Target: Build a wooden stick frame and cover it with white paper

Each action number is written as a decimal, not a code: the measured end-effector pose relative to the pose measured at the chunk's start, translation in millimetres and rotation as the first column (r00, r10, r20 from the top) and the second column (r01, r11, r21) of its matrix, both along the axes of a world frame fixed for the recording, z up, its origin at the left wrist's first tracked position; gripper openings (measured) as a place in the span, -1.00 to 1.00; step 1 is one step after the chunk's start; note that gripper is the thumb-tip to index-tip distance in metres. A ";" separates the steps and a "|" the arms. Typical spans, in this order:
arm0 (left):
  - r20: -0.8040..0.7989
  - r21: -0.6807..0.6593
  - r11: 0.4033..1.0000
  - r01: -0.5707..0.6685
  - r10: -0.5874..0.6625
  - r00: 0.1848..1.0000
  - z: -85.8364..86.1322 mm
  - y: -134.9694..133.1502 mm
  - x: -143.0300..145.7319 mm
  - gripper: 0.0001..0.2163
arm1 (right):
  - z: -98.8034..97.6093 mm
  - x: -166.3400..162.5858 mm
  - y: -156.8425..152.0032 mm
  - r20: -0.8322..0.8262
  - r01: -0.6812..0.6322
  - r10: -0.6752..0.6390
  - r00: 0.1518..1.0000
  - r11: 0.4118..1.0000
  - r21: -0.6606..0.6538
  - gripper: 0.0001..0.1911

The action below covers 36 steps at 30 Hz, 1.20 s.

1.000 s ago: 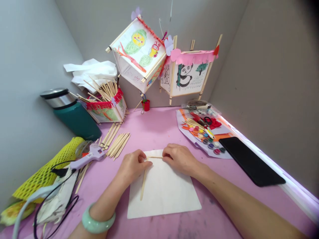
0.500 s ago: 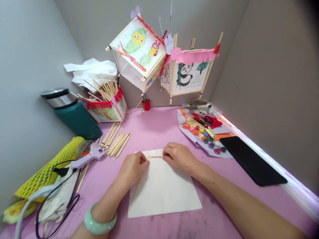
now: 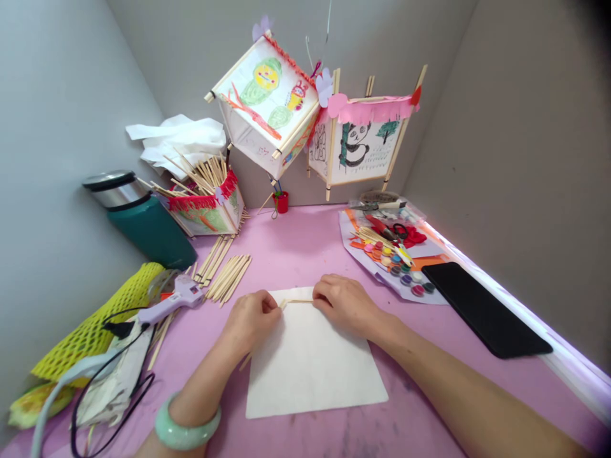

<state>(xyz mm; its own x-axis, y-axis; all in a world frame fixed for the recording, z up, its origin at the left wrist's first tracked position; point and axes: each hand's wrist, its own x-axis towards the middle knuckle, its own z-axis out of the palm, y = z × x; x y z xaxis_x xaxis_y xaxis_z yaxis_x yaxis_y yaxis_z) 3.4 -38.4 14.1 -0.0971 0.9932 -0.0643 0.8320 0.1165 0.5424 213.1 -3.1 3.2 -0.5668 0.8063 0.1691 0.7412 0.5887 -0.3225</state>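
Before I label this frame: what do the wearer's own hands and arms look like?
Left hand: no glove; a thick, rounded, glossy pale-green bangle circles the wrist. Right hand: no glove, nothing worn on the wrist. No sleeves on either forearm as far as shown. No cables on either arm.

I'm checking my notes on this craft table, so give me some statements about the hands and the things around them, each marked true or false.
1. The right hand has its fingers on a thin wooden stick. True.
2. The pale green bangle is on the right wrist. False: the bangle is on the left wrist.
3. The lilac glue gun lies to the left of the white sheet. True.
4. The paint pots touch the glue gun. False: the paint pots sit across the table, to the right.
5. The panda drawing is on the lantern with the pink fringe. True.
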 end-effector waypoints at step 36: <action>0.183 -0.123 0.992 0.027 -0.005 0.983 -2.0 -0.9 3.3 -0.83 | -9.2 -4.7 1.7 -0.080 0.005 0.003 0.997 0.995 0.098 -0.88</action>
